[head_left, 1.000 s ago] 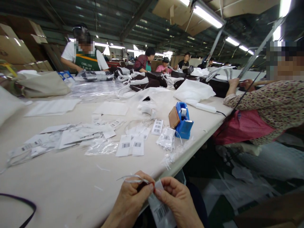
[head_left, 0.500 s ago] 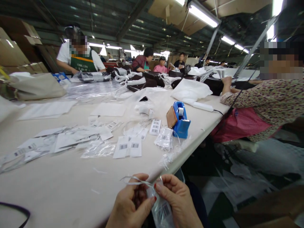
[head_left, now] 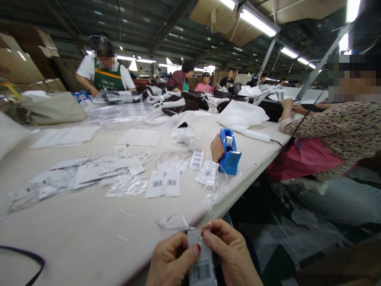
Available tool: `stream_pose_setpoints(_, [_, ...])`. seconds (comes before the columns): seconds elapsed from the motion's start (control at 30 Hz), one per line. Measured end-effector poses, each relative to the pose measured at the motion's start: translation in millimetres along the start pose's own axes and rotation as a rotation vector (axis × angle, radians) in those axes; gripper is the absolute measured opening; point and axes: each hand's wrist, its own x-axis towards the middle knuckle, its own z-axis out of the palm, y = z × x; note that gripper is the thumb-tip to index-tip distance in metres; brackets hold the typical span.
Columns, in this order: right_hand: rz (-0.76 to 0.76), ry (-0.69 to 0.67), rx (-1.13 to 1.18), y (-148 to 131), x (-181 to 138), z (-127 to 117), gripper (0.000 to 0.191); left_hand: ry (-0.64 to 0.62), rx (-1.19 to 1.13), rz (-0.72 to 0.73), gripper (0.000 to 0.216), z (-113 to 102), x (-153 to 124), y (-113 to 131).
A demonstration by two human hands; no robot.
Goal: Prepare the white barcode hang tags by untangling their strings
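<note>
Low in the head view, at the table's near edge, a white barcode tag (head_left: 200,254) in a clear plastic sleeve is held between my two hands. My left hand (head_left: 172,258) is closed, its thumb pressing the tag's left side. Closed too is my right hand (head_left: 230,250), pinching the sleeve's upper right corner between thumb and index finger. A thin white string (head_left: 169,219) loops from the tag's top toward the left, over the table edge. The barcode faces up; the tag's lower end runs out of the frame.
A blue tape dispenser (head_left: 230,157) stands near the right edge of the table (head_left: 89,230). Barcode cards (head_left: 157,186), a bundle of sleeved tags (head_left: 207,174) and loose papers (head_left: 101,169) lie beyond my hands. Co-workers handle dark bags (head_left: 181,104) across the table and at right.
The tag has straightened between my hands, and its barcode shows more fully. Its string has spread out higher. My hands have shifted slightly right in the view.
</note>
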Motion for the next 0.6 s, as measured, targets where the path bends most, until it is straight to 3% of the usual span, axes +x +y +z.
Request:
stream_pose_setpoints(0.13, [-0.011, 0.04, -0.137, -7.0, -1.5, -4.2, 0.018, -0.022, -0.016, -0.049, 0.033, -2.0, -1.6, 0.3])
stream_pose_setpoints(0.37, [-0.016, 0.094, -0.119, -1.5, -1.6, -2.2, 0.019, -0.079, -0.16, -0.056, 0.037, 5.5, 0.4, -1.8])
stream_pose_setpoints(0.6, [-0.029, 0.033, -0.172, -2.7, -3.2, -5.3, 0.012, -0.199, -0.264, -0.219, 0.04, 7.2, -0.6, -1.3])
